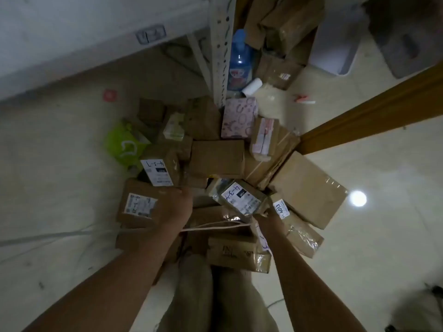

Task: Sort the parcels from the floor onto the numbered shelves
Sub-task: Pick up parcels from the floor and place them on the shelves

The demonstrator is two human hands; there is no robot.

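A heap of brown cardboard parcels (217, 159) lies on the floor in front of me. My right hand (262, 218) is mostly hidden under a small plastic-wrapped parcel (239, 197) with a white handwritten label, and holds it tilted above the pile. My left hand (177, 202) reaches down at the right edge of a labelled box (139, 204); its fingertips dip between boxes and are hidden. Another box with a handwritten label (159, 172) sits just beyond it. The white metal shelf (72, 44) carries a number tag (151, 33) at upper left.
The shelf's perforated upright (223, 56) stands behind the pile, with a blue bottle (239, 58) and a paper roll (251, 86) beside it. A pink patterned box (238, 117) and a green bag (124, 144) border the heap. A wooden beam (359, 116) crosses right. More cartons (285, 25) lie beyond.
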